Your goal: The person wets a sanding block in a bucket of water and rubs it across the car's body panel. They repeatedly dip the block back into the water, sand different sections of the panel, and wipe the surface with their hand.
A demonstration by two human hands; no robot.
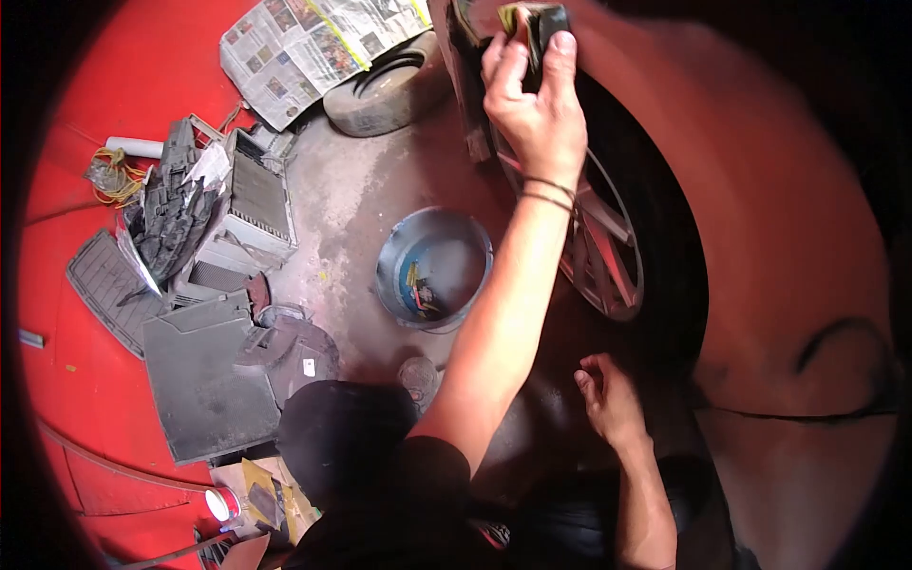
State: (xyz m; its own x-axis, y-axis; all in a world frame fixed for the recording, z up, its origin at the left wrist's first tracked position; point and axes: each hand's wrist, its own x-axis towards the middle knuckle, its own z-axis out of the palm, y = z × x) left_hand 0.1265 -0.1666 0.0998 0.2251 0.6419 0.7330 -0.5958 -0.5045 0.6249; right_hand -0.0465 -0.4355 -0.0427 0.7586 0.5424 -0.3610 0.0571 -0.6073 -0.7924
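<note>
A person crouches beside a red car, seen from above through a head camera. The landmark is the car's silver alloy wheel [608, 256], right of centre, in a dark tyre under the red wheel arch [760, 142].

The left hand [534, 100] is stretched up above the wheel. Its fingers and thumb are clamped around a small dark block [543, 21] with a yellowish layer at one edge. The block is pressed against the bodywork at the upper left of the wheel arch. Two thin bands circle the wrist.

The right hand [608, 394] is low, just below the wheel and near the bottom of the tyre. Its fingers are loosely curled inward and hold nothing; whether they touch the tyre cannot be told.

A round grey bucket [434, 268] stands on the concrete floor [351, 190] just left of the wheel, with a few small items inside. Further left of the wheel lies a heap of dark car parts [190, 228], grilles and ribbed mats among them. Up and to the left of the wheel, a loose tyre [385, 90] lies flat, partly under sheets of newspaper [304, 47] edged with yellow tape.
</note>
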